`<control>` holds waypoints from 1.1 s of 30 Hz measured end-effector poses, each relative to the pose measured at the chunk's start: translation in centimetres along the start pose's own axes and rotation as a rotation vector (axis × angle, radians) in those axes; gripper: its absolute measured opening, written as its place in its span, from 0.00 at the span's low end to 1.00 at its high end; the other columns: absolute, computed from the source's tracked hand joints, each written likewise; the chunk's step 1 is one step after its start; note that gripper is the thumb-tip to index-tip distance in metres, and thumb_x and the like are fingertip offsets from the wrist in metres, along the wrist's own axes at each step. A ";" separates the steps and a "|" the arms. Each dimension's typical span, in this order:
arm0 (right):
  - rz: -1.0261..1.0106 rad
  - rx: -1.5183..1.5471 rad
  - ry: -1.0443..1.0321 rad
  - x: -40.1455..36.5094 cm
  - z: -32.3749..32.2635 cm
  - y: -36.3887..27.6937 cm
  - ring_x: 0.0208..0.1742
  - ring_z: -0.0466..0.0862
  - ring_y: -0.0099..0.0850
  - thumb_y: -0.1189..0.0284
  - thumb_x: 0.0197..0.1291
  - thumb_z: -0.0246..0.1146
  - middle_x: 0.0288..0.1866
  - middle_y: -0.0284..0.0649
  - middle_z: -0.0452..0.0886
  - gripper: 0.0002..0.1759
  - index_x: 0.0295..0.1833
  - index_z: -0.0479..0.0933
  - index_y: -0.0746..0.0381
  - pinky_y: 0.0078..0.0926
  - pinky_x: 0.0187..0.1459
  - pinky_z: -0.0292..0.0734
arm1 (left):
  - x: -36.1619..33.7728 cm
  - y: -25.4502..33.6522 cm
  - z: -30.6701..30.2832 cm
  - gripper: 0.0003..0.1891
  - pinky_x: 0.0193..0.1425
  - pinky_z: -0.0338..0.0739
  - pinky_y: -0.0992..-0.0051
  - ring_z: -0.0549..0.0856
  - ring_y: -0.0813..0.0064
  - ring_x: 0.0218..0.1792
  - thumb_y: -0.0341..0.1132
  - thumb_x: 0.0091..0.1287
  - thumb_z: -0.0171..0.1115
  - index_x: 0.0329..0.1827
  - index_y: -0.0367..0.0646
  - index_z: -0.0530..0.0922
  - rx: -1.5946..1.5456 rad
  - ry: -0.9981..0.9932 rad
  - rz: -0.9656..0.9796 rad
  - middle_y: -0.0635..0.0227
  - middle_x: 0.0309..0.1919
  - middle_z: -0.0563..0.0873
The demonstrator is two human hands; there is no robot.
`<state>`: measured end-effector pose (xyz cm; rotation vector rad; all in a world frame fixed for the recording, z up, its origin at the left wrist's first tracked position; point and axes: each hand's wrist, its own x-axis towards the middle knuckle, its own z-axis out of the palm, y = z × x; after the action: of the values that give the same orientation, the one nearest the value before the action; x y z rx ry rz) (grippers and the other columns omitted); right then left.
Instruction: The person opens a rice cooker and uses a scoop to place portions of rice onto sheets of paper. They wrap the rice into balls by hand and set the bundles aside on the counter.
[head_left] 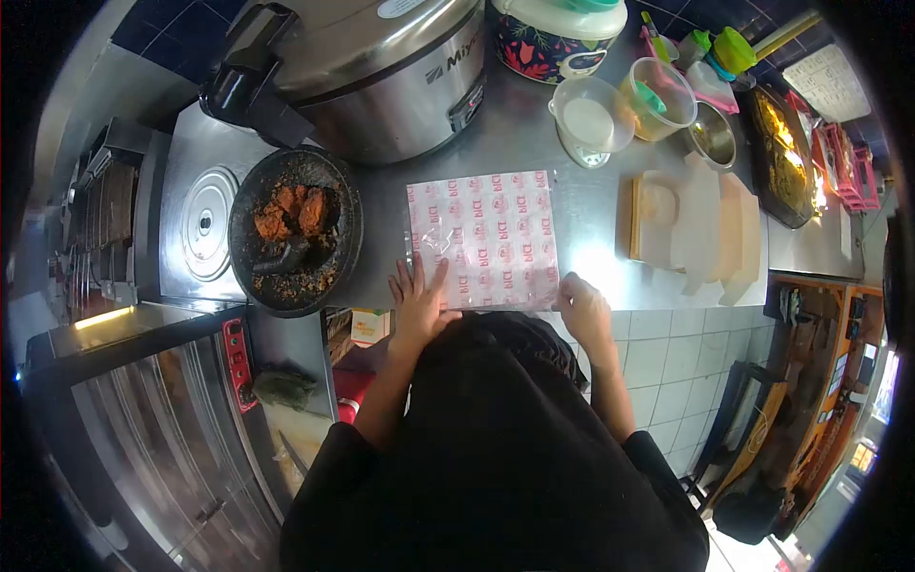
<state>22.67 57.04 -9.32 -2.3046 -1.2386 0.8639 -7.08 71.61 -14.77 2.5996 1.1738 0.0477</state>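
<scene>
A square stack of white food wrapping paper (505, 243) with red print lies on the steel counter in front of me. Clear plastic shows along its left side and edges. My left hand (417, 300) rests at its lower left corner, fingers spread and fingertips on the plastic. At the lower right corner, my right hand (584, 307) is closed, its thumb and fingers pinching the paper's edge. Left of the paper stands a dark stone mortar (351, 243) holding browned fried pieces (286, 212), crumbs and a dark pestle (281, 259).
A large steel rice cooker (381, 114) stands behind the mortar, beside a floral-patterned container (553, 48). Plastic tubs (658, 95), a steel bowl (712, 133) and open paper food boxes (710, 234) are at right. A dark tray (786, 157) lies beyond. The counter's front edge is at my waist.
</scene>
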 end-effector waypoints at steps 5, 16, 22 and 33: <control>0.056 0.252 0.173 -0.4 1.8 1.2 0.37 0.89 0.45 0.57 0.67 0.68 0.38 0.52 0.88 0.30 0.65 0.69 0.64 0.42 0.42 0.82 | -0.8 -0.3 0.5 0.46 0.74 0.53 0.23 0.55 0.20 0.77 0.60 0.61 0.70 0.82 0.58 0.63 0.056 0.023 0.079 0.36 0.79 0.57; 0.411 1.667 -0.384 -4.1 1.4 -0.9 0.46 0.89 0.36 0.57 0.75 0.65 0.57 0.47 0.84 0.30 0.71 0.65 0.63 0.29 0.41 0.83 | -1.7 -0.5 0.9 0.31 0.78 0.56 0.30 0.61 0.27 0.77 0.36 0.70 0.63 0.78 0.58 0.70 -0.115 0.092 0.040 0.43 0.73 0.69; 0.090 0.293 -0.028 -1.4 2.1 1.2 0.34 0.88 0.34 0.70 0.67 0.68 0.27 0.46 0.83 0.10 0.35 0.81 0.67 0.40 0.35 0.79 | -1.6 -3.3 -0.3 0.31 0.77 0.55 0.30 0.66 0.38 0.78 0.35 0.72 0.60 0.80 0.63 0.69 0.070 0.092 -0.011 0.48 0.75 0.71; 0.037 0.392 -0.253 3.0 0.0 0.2 0.40 0.87 0.49 0.58 0.61 0.72 0.37 0.53 0.87 0.21 0.48 0.85 0.67 0.41 0.47 0.80 | -0.4 -1.7 -6.1 0.42 0.77 0.54 0.31 0.62 0.38 0.79 0.51 0.71 0.64 0.78 0.28 0.62 -0.181 -0.128 -0.123 0.40 0.76 0.68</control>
<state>24.06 59.44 -10.42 -1.9542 -1.0118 1.3140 -9.47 73.92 -9.40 2.3340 1.2200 -0.0364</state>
